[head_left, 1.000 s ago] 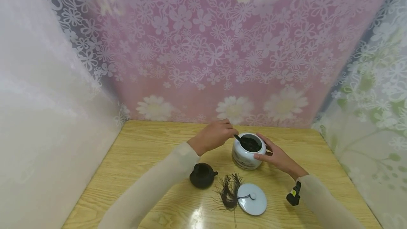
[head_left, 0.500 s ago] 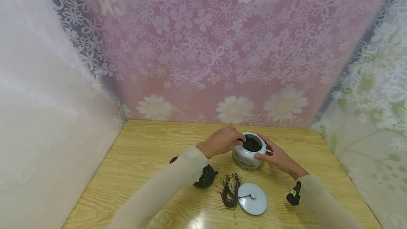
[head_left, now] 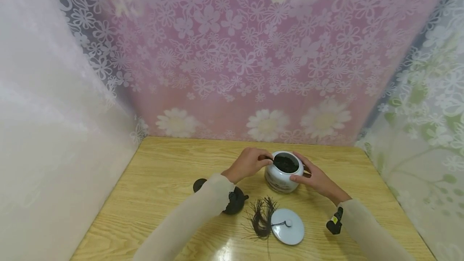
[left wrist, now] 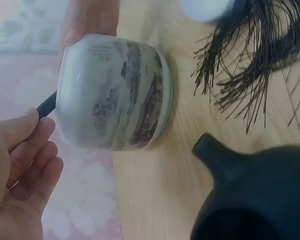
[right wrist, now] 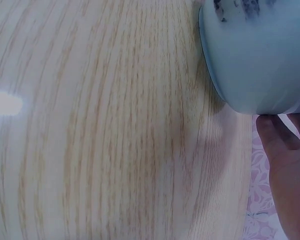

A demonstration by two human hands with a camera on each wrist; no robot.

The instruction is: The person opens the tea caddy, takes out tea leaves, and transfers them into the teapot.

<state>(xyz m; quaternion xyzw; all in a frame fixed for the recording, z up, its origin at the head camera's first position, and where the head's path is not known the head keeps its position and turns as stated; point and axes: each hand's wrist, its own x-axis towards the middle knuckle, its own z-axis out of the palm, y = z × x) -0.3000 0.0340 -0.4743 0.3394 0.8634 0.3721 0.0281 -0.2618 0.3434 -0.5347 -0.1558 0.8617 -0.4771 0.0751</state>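
Observation:
My left hand (head_left: 248,164) pinches the thin handle of a black utensil (left wrist: 47,106) between thumb and fingers at the jar's left rim. The utensil's far end is hidden inside the jar. Dark leaf-like bits (head_left: 286,164) partly fill this round white ceramic jar (left wrist: 110,95), which has a painted landscape on its side. From the right, my right hand (head_left: 315,178) grips the jar, thumb at the front and fingers round the back; it stands upright on the table. A black teapot (head_left: 237,202) sits below my left wrist, partly covered by the sleeve, its spout towards the right.
In front of the jar lies a white lid (head_left: 293,233) with a cord round its knob and a dark frayed tassel (head_left: 262,220). A small black round piece (head_left: 198,184) shows left of the teapot. Patterned cloth walls border the wooden table (head_left: 152,196).
My left hand has reached over the jar with the utensil, then drawn back left and slightly lower. The small black round piece has come out from behind my sleeve. The right hand keeps still.

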